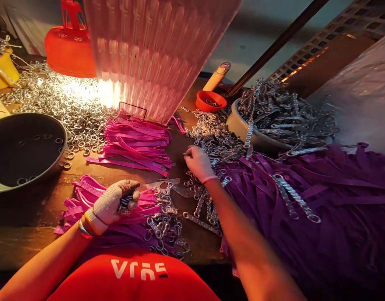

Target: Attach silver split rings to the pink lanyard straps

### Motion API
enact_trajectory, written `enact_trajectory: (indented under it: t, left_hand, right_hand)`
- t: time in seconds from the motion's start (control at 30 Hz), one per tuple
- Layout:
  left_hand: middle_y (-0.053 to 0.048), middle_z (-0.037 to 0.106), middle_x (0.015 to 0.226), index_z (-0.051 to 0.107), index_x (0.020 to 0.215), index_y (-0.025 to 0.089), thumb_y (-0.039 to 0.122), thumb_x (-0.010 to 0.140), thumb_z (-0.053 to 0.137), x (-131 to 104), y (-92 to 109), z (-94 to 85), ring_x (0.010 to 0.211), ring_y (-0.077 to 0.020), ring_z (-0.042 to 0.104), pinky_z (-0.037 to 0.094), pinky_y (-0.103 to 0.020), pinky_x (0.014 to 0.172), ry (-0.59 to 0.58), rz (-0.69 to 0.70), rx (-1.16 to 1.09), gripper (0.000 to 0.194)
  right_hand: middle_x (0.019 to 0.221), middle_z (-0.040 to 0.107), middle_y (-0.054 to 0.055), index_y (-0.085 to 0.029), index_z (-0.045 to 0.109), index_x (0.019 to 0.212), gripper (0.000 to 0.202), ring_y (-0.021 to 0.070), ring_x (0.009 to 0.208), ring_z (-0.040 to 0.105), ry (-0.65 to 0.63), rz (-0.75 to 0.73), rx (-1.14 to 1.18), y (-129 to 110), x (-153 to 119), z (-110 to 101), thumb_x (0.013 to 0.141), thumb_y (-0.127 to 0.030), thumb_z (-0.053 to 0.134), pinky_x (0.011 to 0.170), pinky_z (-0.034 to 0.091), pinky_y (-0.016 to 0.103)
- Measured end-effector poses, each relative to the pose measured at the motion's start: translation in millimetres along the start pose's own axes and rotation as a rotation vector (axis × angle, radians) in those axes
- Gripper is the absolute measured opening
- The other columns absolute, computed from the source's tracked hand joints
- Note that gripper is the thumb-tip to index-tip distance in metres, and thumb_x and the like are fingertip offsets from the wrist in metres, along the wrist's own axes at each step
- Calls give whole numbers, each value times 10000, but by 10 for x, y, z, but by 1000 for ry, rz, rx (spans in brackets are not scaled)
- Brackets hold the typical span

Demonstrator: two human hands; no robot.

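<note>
My left hand [112,205], in a dirty white knitted glove, is closed around several small metal rings [127,203]. Beneath it lies a heap of pink straps [85,190], with silver braided pieces ending in rings [164,221] at its right side. My right hand [198,164] also looks gloved in white. Its fingers are pinched together beside a pile of silver braided chain pieces [213,136]; what they hold, if anything, is too small to make out. A bundle of pink straps [136,144] lies between the hands, farther back.
Loose metal rings [79,113] cover the back left under a red lamp [70,50]. A dark bowl [26,152] stands left. A ribbed translucent sheet [155,54] rises behind. Rightward are a red dish [210,101], a full basin [239,121] and purple straps [305,200].
</note>
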State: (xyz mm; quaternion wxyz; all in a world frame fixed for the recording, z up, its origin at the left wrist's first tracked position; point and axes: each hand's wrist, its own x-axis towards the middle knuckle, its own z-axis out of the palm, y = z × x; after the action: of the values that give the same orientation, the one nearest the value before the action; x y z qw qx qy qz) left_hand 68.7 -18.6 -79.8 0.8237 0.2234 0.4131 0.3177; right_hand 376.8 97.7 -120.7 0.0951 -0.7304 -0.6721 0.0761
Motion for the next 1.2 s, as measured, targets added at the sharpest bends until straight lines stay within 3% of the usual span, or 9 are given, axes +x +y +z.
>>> enact_trajectory:
  t: [0.07, 0.13, 0.2, 0.37, 0.67, 0.9, 1.0, 1.07, 1.2]
  left_hand:
    - [32, 516, 582, 498, 736, 176, 443, 805, 658, -27, -19, 16, 394, -61, 388, 242, -175, 337, 21, 81, 129, 319]
    - [25, 525, 567, 522, 718, 163, 463, 828, 647, -55, -23, 23, 414, -64, 404, 277, -182, 371, 64, 174, 297, 344]
    - [25, 519, 561, 560, 727, 152, 475, 846, 636, -81, -9, 17, 435, -66, 404, 286, -184, 393, 99, 239, 476, 353]
    - [28, 512, 588, 614, 747, 150, 462, 827, 651, -145, 58, -14, 456, -70, 398, 293, -186, 398, 86, 282, 820, 324]
    - [60, 490, 541, 577, 842, 163, 468, 791, 712, -168, -265, 55, 404, -54, 360, 283, -179, 390, 52, 281, 263, 337]
    - [40, 509, 521, 532, 747, 174, 490, 873, 602, -197, -239, 57, 372, -59, 370, 269, -177, 365, 90, 330, 392, 348]
    - [47, 494, 516, 506, 756, 191, 467, 876, 583, -207, -180, 47, 367, -76, 379, 263, -185, 347, 74, 289, 416, 311]
    - [50, 475, 532, 486, 737, 193, 439, 867, 593, -193, -172, 49, 388, -77, 388, 275, -186, 359, 35, 259, 371, 298]
    - [55, 451, 544, 491, 726, 184, 414, 846, 623, -136, -191, 93, 402, -64, 375, 273, -182, 380, -8, 163, 302, 290]
  right_hand:
    - [1153, 665, 137, -141, 562, 1194, 288, 195, 1035, 626, 22, -69, 152, -267, -256, -50, 968, -237, 411, 904, 461, 293]
    - [1031, 689, 82, -173, 518, 1225, 297, 168, 837, 652, -30, -175, 523, -594, -586, -87, 983, -286, 388, 792, 501, 286]
    - [1033, 682, 54, -200, 522, 1240, 312, 160, 878, 645, -113, -301, 756, -914, -917, -118, 952, -295, 447, 808, 505, 284]
    - [1007, 664, 15, -232, 561, 1234, 354, 155, 898, 616, -210, -378, 852, -1363, -1368, -171, 884, -286, 554, 850, 499, 297]
    - [916, 610, 13, -234, 592, 1104, 275, 159, 808, 594, 29, 4, 1184, -1553, -1581, -23, 861, -360, 586, 732, 532, 283]
    - [1116, 642, 70, -213, 528, 1285, 346, 194, 1008, 599, 25, -229, 818, -1428, -1609, -69, 959, -317, 477, 924, 464, 347]
    - [952, 681, 44, -207, 640, 1028, 228, 180, 897, 608, -26, -422, 611, -1375, -1554, -156, 973, -267, 427, 830, 449, 304]
    - [738, 640, 29, -202, 638, 797, 272, 176, 731, 566, 41, -496, 418, -1356, -1540, -175, 953, -243, 420, 727, 413, 300]
    - [713, 624, 69, -172, 648, 781, 282, 193, 692, 514, 247, -549, 225, -1300, -1573, -116, 926, -313, 451, 677, 355, 319]
